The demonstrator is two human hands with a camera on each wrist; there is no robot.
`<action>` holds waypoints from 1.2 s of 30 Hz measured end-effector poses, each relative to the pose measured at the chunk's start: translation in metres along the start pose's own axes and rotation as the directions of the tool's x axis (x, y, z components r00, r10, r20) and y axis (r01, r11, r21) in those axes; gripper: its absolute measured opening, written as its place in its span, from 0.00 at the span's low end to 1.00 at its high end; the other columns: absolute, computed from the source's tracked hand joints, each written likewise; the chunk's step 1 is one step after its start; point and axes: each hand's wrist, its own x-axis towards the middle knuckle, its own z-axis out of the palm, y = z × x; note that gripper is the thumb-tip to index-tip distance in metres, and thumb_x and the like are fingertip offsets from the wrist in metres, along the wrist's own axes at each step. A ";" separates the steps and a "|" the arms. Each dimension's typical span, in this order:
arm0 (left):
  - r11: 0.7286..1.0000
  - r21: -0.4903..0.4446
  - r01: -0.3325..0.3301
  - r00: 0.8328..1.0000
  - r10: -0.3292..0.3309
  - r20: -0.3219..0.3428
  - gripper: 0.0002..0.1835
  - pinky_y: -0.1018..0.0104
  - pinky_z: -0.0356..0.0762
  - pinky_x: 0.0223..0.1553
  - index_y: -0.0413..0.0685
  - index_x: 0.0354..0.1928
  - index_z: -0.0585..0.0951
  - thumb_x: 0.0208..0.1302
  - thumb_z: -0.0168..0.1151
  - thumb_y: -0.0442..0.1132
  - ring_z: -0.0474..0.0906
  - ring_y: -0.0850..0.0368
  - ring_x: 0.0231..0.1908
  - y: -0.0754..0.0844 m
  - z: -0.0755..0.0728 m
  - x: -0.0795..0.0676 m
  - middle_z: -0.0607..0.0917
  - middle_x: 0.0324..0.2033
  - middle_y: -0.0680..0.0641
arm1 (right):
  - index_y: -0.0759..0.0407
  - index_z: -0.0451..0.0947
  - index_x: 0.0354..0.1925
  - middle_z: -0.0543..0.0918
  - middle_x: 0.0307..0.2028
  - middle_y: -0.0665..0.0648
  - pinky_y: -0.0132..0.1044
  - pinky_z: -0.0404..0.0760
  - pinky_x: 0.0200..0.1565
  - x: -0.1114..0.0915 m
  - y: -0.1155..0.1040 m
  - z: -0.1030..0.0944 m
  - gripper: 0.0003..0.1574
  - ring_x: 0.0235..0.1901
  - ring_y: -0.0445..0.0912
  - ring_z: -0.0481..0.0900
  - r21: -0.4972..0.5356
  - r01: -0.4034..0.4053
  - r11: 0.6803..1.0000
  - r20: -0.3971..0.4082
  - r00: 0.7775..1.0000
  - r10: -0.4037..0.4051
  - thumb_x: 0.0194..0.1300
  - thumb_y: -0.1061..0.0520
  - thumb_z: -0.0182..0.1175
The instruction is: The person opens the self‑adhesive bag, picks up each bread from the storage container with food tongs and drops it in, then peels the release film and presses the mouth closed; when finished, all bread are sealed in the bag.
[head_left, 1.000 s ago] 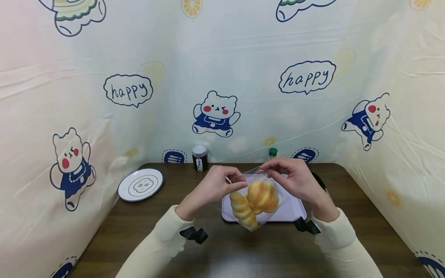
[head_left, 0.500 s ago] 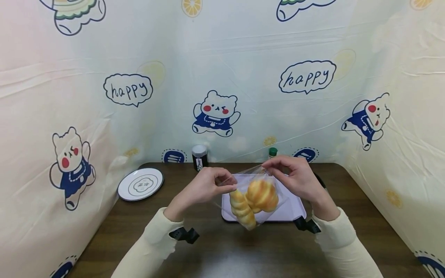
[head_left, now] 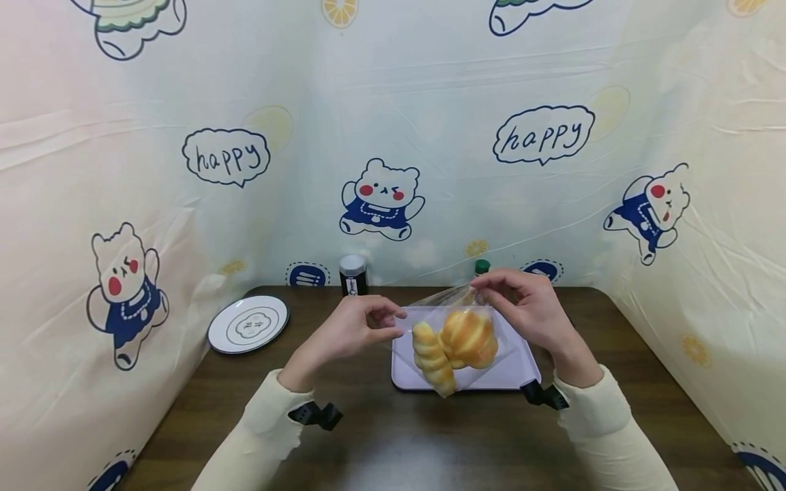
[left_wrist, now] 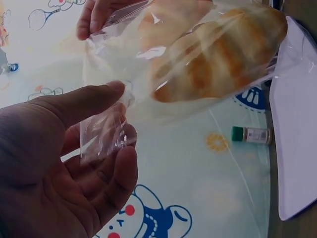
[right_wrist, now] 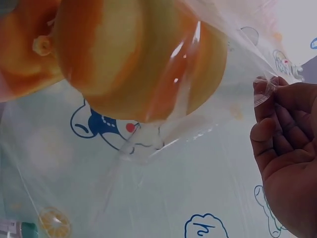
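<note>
A clear plastic bag [left_wrist: 109, 64] is held up over the tray in the head view. Inside it lie a twisted bread roll [head_left: 434, 358] and a round, ridged bread bun [head_left: 469, 339]. My left hand [head_left: 356, 326] pinches the bag's left top corner between thumb and fingers, and the film shows across those fingers in the left wrist view. At the opposite top corner my right hand [head_left: 522, 307] pinches the bag with thumb and forefinger. The right wrist view shows the other fingers curled below that grip.
Beneath the bag sits a pale lilac tray [head_left: 522, 365] on the brown wooden table [head_left: 405, 443]. A white plate [head_left: 221, 334] lies at the left edge. Towards the back stand a dark jar [head_left: 353, 274] and a green-capped bottle [left_wrist: 252, 135]. Printed cloth [head_left: 307, 204] surrounds the table.
My left hand has shifted left, away from the right, and the bag's top is stretched wider. The right hand has risen slightly and moved right, carrying the breads a little that way.
</note>
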 end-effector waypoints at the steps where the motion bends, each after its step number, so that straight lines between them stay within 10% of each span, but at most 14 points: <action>1: 1.000 -0.004 -0.001 1.000 0.001 0.003 0.12 0.71 0.81 0.39 0.60 0.45 0.86 0.59 0.73 0.44 0.79 0.61 0.35 -0.001 -0.001 -0.001 0.86 0.35 0.58 | 0.61 0.84 0.45 0.88 0.41 0.60 0.26 0.83 0.38 0.000 0.001 0.000 0.16 0.35 0.39 0.83 0.002 0.002 1.000 -0.007 1.000 -0.002 0.61 0.74 0.62; 21: 0.984 -0.173 0.049 0.975 -0.085 -0.205 0.06 0.67 0.80 0.35 0.62 0.40 0.86 0.65 0.68 0.50 0.79 0.54 0.35 -0.028 -0.025 -0.027 0.87 0.36 0.55 | 0.63 0.83 0.46 0.88 0.41 0.62 0.25 0.81 0.33 -0.001 0.017 0.018 0.12 0.33 0.37 0.83 0.067 -0.063 0.996 -0.049 0.997 0.066 0.64 0.70 0.62; 36: 0.957 -0.269 0.109 0.978 -0.151 -0.141 0.12 0.60 0.85 0.42 0.49 0.44 0.80 0.71 0.60 0.50 0.85 0.53 0.37 -0.043 -0.042 -0.040 0.88 0.36 0.47 | 0.50 0.84 0.48 0.88 0.39 0.53 0.33 0.82 0.32 -0.003 0.018 0.053 0.10 0.32 0.46 0.82 0.058 -0.311 0.949 0.084 0.948 0.305 0.68 0.56 0.65</action>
